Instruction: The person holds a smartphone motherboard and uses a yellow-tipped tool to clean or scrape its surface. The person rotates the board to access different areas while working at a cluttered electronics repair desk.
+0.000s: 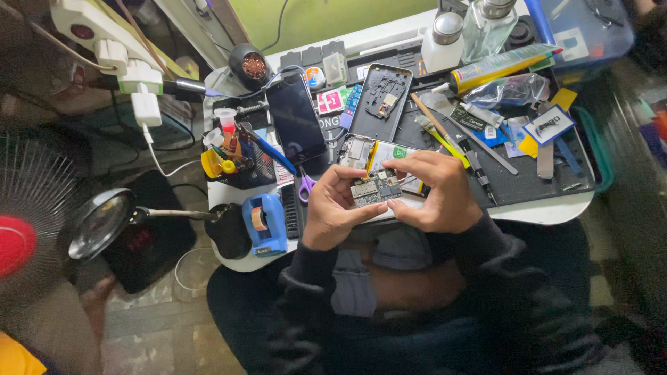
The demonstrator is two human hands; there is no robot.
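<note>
Tools (pixel 479 149) and phones (pixel 296 118) crowd the mat (pixel 549 182).

On my small white table (pixel 556 210): a black work mat (pixel 528 179), a dark phone (pixel 296 118) face up beside an empty phone back shell (pixel 383 97), purple scissors (pixel 306 186), a blue tape dispenser (pixel 265 223). Bottles (pixel 445 38) and a yellow tube (pixel 501 66) stand at the far edge. A magnifying glass (pixel 99 222) and a fan (pixel 31 208) sit to my left.

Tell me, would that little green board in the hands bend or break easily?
The circuit board is thin and flat, so probably stiff and light. Its tiny parts look fragile. Both the left hand and right hand pinch its edges, which suggests care.
</note>
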